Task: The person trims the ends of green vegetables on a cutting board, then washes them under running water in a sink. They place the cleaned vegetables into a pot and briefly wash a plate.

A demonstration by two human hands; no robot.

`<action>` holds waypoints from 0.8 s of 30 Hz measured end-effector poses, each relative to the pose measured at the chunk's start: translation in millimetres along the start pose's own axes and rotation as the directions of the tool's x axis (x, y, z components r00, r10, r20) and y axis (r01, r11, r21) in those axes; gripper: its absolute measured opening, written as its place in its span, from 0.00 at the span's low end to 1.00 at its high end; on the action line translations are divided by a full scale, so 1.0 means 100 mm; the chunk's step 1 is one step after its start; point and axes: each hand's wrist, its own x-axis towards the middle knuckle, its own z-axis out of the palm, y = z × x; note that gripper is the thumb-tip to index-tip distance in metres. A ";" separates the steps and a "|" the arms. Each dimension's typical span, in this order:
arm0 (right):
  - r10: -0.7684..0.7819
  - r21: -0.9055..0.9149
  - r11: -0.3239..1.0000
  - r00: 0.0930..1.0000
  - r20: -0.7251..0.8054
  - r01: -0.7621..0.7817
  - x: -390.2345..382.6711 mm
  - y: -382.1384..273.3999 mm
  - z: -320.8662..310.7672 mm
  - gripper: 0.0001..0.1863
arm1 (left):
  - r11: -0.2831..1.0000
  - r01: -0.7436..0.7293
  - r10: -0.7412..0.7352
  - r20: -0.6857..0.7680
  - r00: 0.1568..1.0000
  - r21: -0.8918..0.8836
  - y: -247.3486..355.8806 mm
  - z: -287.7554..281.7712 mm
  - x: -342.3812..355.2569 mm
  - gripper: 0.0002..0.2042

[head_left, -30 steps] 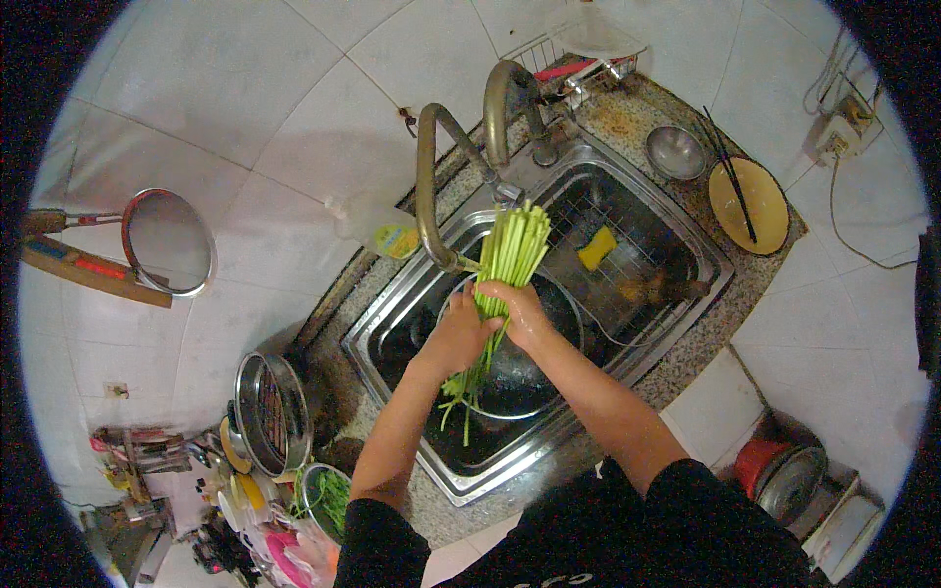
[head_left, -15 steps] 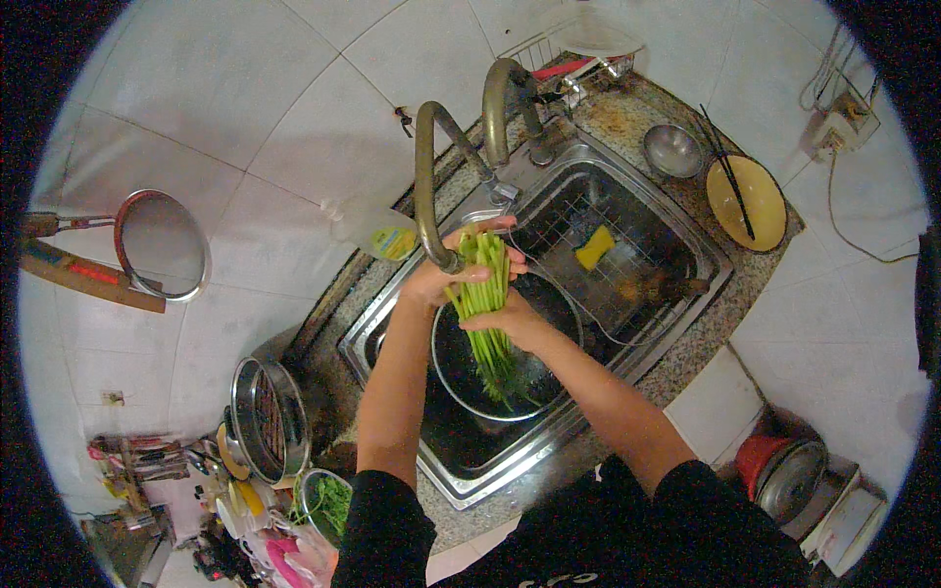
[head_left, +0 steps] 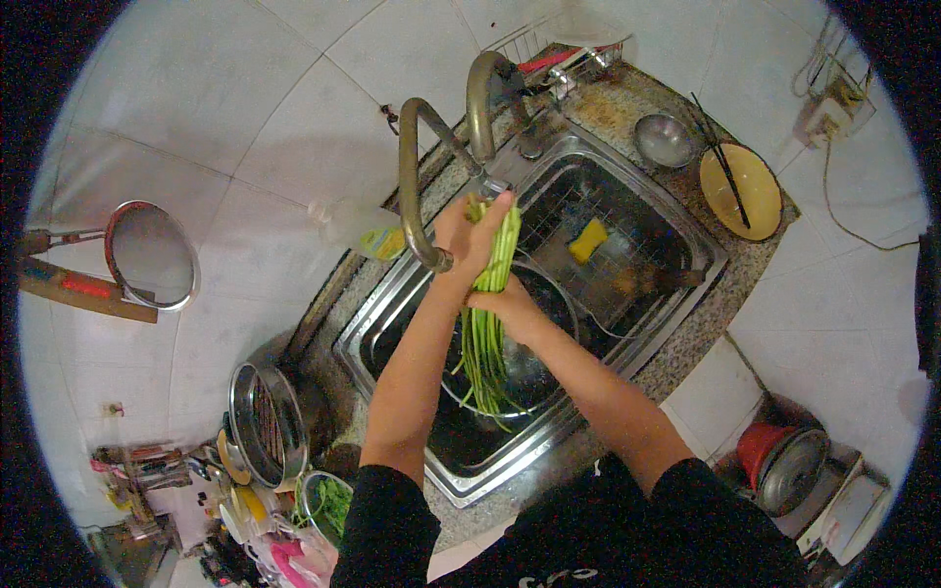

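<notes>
Both hands are wrapped around a bunch of green stalks point(head_left: 483, 348), the left hand point(head_left: 469, 235) toward twelve o'clock, the right hand point(head_left: 507, 306) below it. The stalks trail toward six o'clock over a bowl point(head_left: 535, 380), apparently touching its rim; a sponge point(head_left: 588, 241) lies at two o'clock.

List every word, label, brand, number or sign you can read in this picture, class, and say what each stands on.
No text here reads clearly.
White lettering on the black shirt: too blurred to read.
Yellow-green label on the clear bottle: too small and blurred to read.
</notes>
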 end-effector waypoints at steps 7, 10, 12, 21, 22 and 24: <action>0.233 0.385 0.878 0.957 0.171 -0.283 -0.02 -0.07 -0.05 0.14 | 0.648 0.394 0.205 0.647 0.734 -0.652 -0.05 -0.18 0.05 0.18; 0.268 0.411 0.849 0.941 0.206 -0.332 -0.02 -0.05 0.01 0.14 | 0.655 0.489 -0.002 0.646 0.763 -0.575 -0.02 -0.16 0.07 0.20; 0.207 0.411 0.886 0.976 0.065 -0.215 -0.06 -0.09 0.15 0.15 | 0.787 0.432 -0.174 0.514 0.840 -0.440 0.07 -0.09 0.03 0.19; -0.074 0.072 0.994 0.993 -0.097 0.081 0.05 0.02 0.04 0.18 | 0.985 -0.049 0.083 0.209 0.974 -0.166 0.08 -0.04 0.03 0.23; -0.017 0.108 0.994 0.999 -0.050 0.022 0.07 -0.04 0.04 0.17 | 0.978 -0.125 0.170 0.285 0.943 -0.170 -0.02 -0.14 0.05 0.26; 0.035 0.162 0.986 0.999 0.003 -0.035 0.05 -0.16 0.08 0.16 | 0.942 -0.268 0.331 0.432 0.839 -0.201 -0.09 -0.34 0.05 0.34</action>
